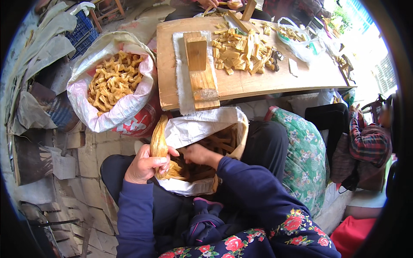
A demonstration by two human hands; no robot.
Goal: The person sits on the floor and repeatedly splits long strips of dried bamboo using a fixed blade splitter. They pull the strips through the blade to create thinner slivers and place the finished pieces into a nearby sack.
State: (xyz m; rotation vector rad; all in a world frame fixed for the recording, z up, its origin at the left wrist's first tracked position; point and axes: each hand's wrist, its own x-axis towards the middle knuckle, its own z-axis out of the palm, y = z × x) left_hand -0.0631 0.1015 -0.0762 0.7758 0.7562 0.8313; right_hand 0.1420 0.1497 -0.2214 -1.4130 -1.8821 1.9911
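Note:
My left hand (145, 165) grips a bundle of yellow-brown dried plant strips (159, 138), held upright with its top end bent over. The lower end of the bundle hangs at the mouth of a white woven sack (222, 116) between my knees. Inside that sack lie darker brown dried strips (222, 142). My right hand (198, 155) reaches into the sack mouth, its fingers partly hidden among the strips, so whether it holds any is unclear.
Left stands a woven sack (77, 96) full of knotted yellow pieces (116, 80). A wooden board table (167, 64) ahead carries a wooden block jig (203, 74) and cut strips (242, 48). A green patterned bundle (300, 154) lies right. Other people sit across and at right.

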